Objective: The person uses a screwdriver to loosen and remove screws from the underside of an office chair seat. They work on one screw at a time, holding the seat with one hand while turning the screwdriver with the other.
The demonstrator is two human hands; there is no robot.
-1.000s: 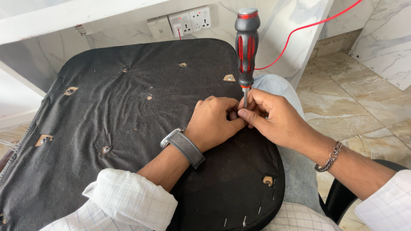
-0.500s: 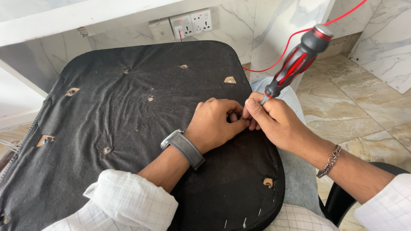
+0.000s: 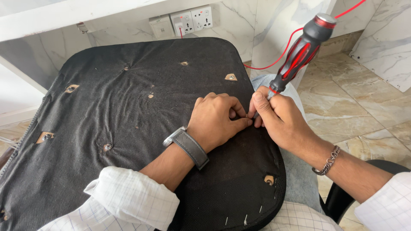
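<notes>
— Head view first: what are the hands on?

— Both meet near the right edge of a black fabric-covered seat base point(image 3: 128, 107), turned underside up across the person's lap. The left hand point(image 3: 216, 119) rests on the fabric, its fingers point(image 3: 239, 124) curled together in a pinch at one spot, touching the right hand's fingertips. What they pinch is too small to tell.

— And the right hand?

— The right hand point(image 3: 278, 117) has its fingers point(image 3: 259, 100) clamped on the shaft of a screwdriver point(image 3: 299, 51) with a black and red handle. The handle tilts up and away to the right, above the floor; the tip is hidden between the two hands.

— Anything else about the seat base?

— Several small holes in the fabric show metal fittings; one hole point(image 3: 269, 179) lies near the front right corner.

— Around it?

— A grey wristwatch point(image 3: 188, 147) on the left wrist, a chain bracelet point(image 3: 327, 161) on the right. Wall sockets point(image 3: 190, 20) sit behind the base, and a red cable point(image 3: 280, 51) runs along the marble wall above a tiled floor point(image 3: 364, 98).
</notes>
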